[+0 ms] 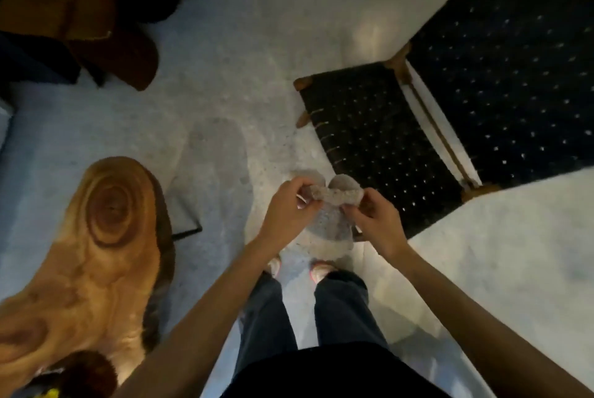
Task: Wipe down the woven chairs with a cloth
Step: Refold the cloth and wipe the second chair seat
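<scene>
Underfoot, a pale speckled stone floor [241,60] fills most of the view. To the right stands a black woven chair w/ light wooden frame [385,140], seat nearer the person, backrest rising behind it at far right. Lower left: a live-edge honey-coloured wooden slab table [96,253], ring grain on top. Upper left, brown padded cushions [96,28], dim & blurry. At centre, above the person's dark trouser legs [266,317], a grey fluffy cloth [328,230] hangs in the air, seen just left of the chair's near corner; can't tell if it touches the chair. Left hand [289,211] & right hand [376,221] sit close together, each pinching the cloth's top edge btwn thumb & fingers, w/ that edge bunched btwn them.
</scene>
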